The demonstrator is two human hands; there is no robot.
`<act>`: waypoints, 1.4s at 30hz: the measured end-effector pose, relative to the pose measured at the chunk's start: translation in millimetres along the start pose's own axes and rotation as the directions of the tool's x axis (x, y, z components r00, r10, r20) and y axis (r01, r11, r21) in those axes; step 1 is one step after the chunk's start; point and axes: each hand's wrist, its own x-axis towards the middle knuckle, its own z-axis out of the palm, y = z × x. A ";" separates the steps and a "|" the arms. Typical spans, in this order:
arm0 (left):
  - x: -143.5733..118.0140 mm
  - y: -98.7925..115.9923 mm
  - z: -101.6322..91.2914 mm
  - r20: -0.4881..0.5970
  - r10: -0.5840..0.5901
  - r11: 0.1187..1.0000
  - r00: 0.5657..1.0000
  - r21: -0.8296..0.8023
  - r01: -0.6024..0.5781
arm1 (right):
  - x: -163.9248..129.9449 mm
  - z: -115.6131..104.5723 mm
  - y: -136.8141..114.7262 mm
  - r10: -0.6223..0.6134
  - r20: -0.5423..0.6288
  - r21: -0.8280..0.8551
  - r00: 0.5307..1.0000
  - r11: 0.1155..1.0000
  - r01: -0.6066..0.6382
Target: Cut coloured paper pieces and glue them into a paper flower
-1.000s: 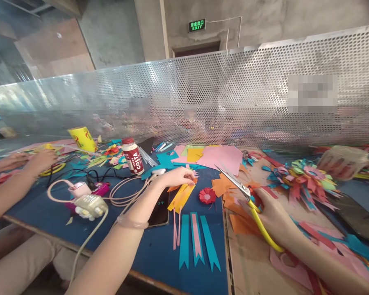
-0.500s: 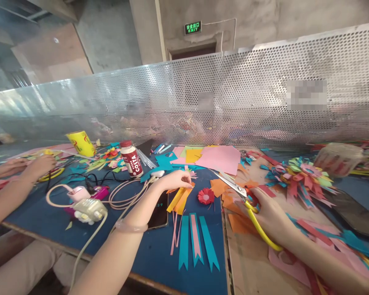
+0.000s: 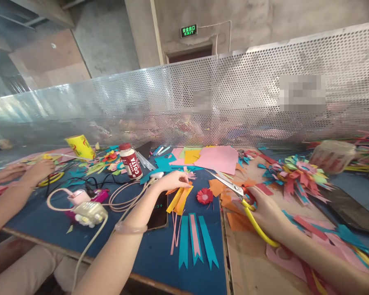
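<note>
My left hand [image 3: 176, 180] is closed at the top end of some yellow paper strips [image 3: 181, 200], its fingertips pinched over them. In my right hand [image 3: 269, 213] is a pair of scissors [image 3: 230, 185] with yellow and red handles, blades pointing up and left, slightly parted. A red paper flower [image 3: 204, 196] lies between the two hands. Below it are several blue paper strips [image 3: 183, 243] with notched ends, one topped by a pink strip [image 3: 194, 235]. Thin pink strips [image 3: 174, 233] lie beside them. A phone [image 3: 159, 213] is partly under my left hand.
A Costa bottle [image 3: 130, 161], a charger with cables [image 3: 90, 213] and a yellow roll [image 3: 80, 147] stand left. Another person's hands [image 3: 39, 172] work at far left. At right are a ribbon-like paper flower [image 3: 298, 176], a dark phone [image 3: 350, 209] and a plastic tub [image 3: 333, 155].
The view has shifted slightly. Both hands keep nearly the same pose, with the scissors still held at the right and the yellow strips under my left fingers.
</note>
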 end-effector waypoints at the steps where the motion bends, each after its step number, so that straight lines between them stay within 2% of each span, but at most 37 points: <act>1: 0.0 -0.4 0.1 -0.001 -0.002 1.000 1.000 0.000 0.002 | 0.2 -0.2 -0.2 0.003 0.002 0.005 1.000 1.000 -0.003; 7: 0.3 -3.9 1.0 -0.021 -0.009 1.000 1.000 -0.019 0.008 | 0.5 -0.3 -0.9 0.020 0.022 0.040 1.000 0.999 -0.021; 14: -1.0 0.4 -2.8 -0.068 0.005 0.995 0.998 -0.103 -0.012 | 0.6 1.0 -0.2 0.007 -0.004 0.000 1.000 1.000 -0.007; 17: -2.0 1.9 -5.5 -0.109 -0.027 0.962 0.994 -0.273 -0.004 | 1.2 1.1 -0.5 0.037 -0.035 -0.014 0.999 0.999 -0.038; 21: -2.2 -2.0 -7.4 -0.177 -0.111 0.826 0.978 -0.564 -0.008 | 2.1 2.5 1.0 0.046 -0.076 -0.035 0.996 0.998 -0.048; 25: -1.9 -8.3 -7.6 -0.269 -0.165 0.726 0.949 -0.685 -0.067 | 2.7 3.7 2.3 0.036 -0.095 -0.020 0.995 0.999 -0.038; 34: 4.8 -13.1 -6.8 -0.371 -0.228 0.670 0.900 -0.730 -0.132 | 0.7 -0.6 1.2 -0.007 -0.108 -0.050 0.994 0.999 0.001; 37: 6.0 -15.2 -8.8 -0.432 -0.265 0.638 0.862 -0.749 -0.180 | 0.4 -0.7 1.3 -0.038 -0.120 -0.067 0.992 0.997 0.030; 42: 9.4 -22.1 -10.7 -0.497 -0.376 0.588 0.782 -0.780 -0.213 | 1.1 0.0 3.1 -0.022 -0.118 -0.059 0.993 0.998 0.015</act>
